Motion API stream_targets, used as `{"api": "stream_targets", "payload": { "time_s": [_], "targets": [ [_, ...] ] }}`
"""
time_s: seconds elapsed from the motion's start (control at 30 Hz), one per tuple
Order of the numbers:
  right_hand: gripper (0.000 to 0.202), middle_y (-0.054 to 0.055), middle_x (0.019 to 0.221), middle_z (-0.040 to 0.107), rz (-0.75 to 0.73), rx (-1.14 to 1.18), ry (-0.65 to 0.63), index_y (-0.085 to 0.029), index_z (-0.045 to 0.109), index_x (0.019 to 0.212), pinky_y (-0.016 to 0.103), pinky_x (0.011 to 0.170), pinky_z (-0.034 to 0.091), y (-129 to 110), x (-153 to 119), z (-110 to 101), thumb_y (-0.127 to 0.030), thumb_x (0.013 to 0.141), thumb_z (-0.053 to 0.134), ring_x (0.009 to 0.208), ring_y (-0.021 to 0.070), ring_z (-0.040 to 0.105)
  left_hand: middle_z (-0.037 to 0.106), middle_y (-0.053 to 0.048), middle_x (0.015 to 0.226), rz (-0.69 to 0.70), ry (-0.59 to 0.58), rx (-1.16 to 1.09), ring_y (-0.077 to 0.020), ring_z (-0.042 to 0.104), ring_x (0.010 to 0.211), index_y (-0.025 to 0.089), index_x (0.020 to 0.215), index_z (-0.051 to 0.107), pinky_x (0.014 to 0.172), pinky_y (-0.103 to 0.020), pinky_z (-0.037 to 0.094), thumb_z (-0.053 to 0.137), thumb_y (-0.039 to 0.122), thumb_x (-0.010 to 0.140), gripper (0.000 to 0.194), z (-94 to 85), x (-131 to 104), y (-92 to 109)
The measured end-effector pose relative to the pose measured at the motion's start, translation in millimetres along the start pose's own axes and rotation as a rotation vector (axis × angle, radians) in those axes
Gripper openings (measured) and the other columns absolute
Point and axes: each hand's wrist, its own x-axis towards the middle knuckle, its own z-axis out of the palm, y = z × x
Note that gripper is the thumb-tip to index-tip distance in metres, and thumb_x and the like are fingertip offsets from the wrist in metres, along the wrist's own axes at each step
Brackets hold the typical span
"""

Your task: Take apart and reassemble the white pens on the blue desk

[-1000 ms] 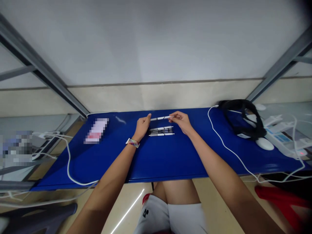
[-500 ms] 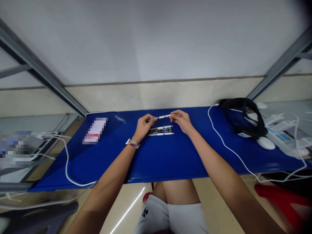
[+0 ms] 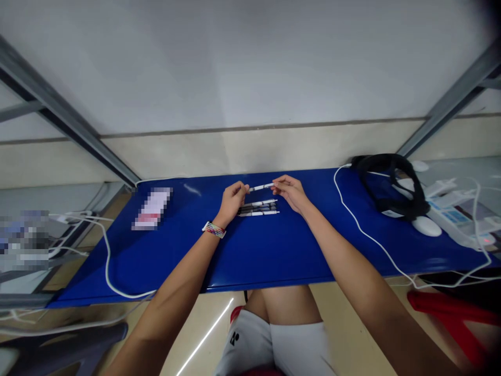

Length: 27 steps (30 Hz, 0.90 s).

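A white pen with dark markings [image 3: 261,187] is stretched between my two hands, nearly level, above the blue table. My left hand [image 3: 234,200] pinches its left end between thumb and fingers. At the other end, the fingertips of my right hand [image 3: 289,191] close on the pen's tip. Just nearer to me, several similar white and black pens [image 3: 258,208] lie side by side in a row, their left ends partly hidden by my left hand. A multicoloured band [image 3: 214,230] circles my left wrist.
On the blue table [image 3: 266,256], a pixelated phone-like object [image 3: 152,209] lies at the left. A black headset [image 3: 391,185] rests at the right, beside a white device [image 3: 457,209]. White cables [image 3: 364,237] run along both sides. A pale wall stands behind.
Both hands still hold the pen by its ends. My left fingers have shifted slightly on the pen's left end; the row of pens stays put.
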Motion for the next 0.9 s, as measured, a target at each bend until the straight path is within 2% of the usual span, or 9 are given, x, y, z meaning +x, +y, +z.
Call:
{"api": "stream_targets", "payload": {
  "time_s": [0.17, 0.33, 0.47, 0.53, 0.63, 0.8, 0.9],
  "targets": [
    [0.028, 0.004, 0.071, 0.074, 0.048, 0.009, 0.014, -0.02, 0.077, 0.081, 0.034, 0.067, 0.056, -1.5, -2.3, 5.8, -0.036, 0.065, 0.094, 0.063, 0.0162, 0.065, 0.056, 0.004, 0.061, 0.141, 0.03, 0.217, -0.0127, 0.05, 0.056, 0.021, 0.083, 0.063, 0.058, -0.027, 0.04, 0.065, 0.047, 0.102, 0.033, -7.0, -0.8, 8.0],
    [0.021, 0.001, 0.062, 0.066, 0.13, 0.053, 0.088, -0.019, 0.073, 0.076, 0.032, 0.06, 0.053, -4.4, -2.2, 7.0, -0.029, 0.065, 0.088, 0.056, 0.0128, 0.054, 0.073, -0.002, 0.082, 0.208, -0.036, 0.158, -0.0161, 0.068, 0.075, 0.02, 0.099, 0.069, 0.073, -0.029, 0.052, 0.069, 0.038, 0.101, 0.018, -8.5, -0.3, 10.4],
    [0.025, 0.002, 0.065, 0.065, 0.139, 0.087, 0.092, -0.018, 0.073, 0.078, 0.031, 0.061, 0.053, -7.5, -2.0, 4.8, -0.028, 0.064, 0.091, 0.059, 0.0127, 0.055, 0.081, -0.007, 0.102, 0.231, -0.027, 0.177, -0.0204, 0.076, 0.091, 0.021, 0.103, 0.074, 0.084, -0.034, 0.057, 0.073, 0.035, 0.098, 0.015, -8.2, 0.2, 8.1],
    [0.028, 0.002, 0.068, 0.067, 0.112, 0.097, 0.073, -0.019, 0.073, 0.08, 0.031, 0.062, 0.053, -7.9, -2.1, 4.2, -0.031, 0.065, 0.093, 0.062, 0.0135, 0.057, 0.082, -0.007, 0.1, 0.216, -0.012, 0.171, -0.0214, 0.078, 0.092, 0.021, 0.107, 0.076, 0.085, -0.034, 0.058, 0.075, 0.038, 0.097, 0.02, -8.3, 0.2, 7.1],
    [0.032, 0.002, 0.074, 0.071, 0.062, 0.073, 0.029, -0.021, 0.075, 0.085, 0.033, 0.067, 0.055, -7.2, -2.6, 3.6, -0.036, 0.066, 0.095, 0.066, 0.0148, 0.061, 0.081, -0.006, 0.088, 0.161, 0.011, 0.131, -0.0195, 0.077, 0.081, 0.019, 0.107, 0.076, 0.079, -0.032, 0.058, 0.074, 0.045, 0.099, 0.027, -8.0, 0.3, 6.4],
    [0.035, 0.001, 0.08, 0.07, -0.02, 0.025, -0.028, -0.023, 0.074, 0.082, 0.037, 0.075, 0.06, -4.1, -3.2, 2.8, -0.04, 0.064, 0.099, 0.075, 0.0178, 0.068, 0.072, -0.004, 0.063, 0.077, 0.08, 0.139, -0.0147, 0.066, 0.057, 0.018, 0.079, 0.071, 0.061, -0.027, 0.051, 0.062, 0.06, 0.103, 0.049, -8.2, 2.7, 5.5],
    [0.033, 0.0, 0.078, 0.069, -0.035, 0.011, -0.049, -0.023, 0.076, 0.084, 0.037, 0.075, 0.06, -2.7, -2.8, 1.7, -0.041, 0.067, 0.098, 0.074, 0.0171, 0.068, 0.07, -0.003, 0.062, 0.057, 0.097, 0.109, -0.0142, 0.064, 0.056, 0.018, 0.079, 0.072, 0.058, -0.026, 0.049, 0.067, 0.062, 0.099, 0.049, -9.3, 5.0, 4.4]
  ]
}}
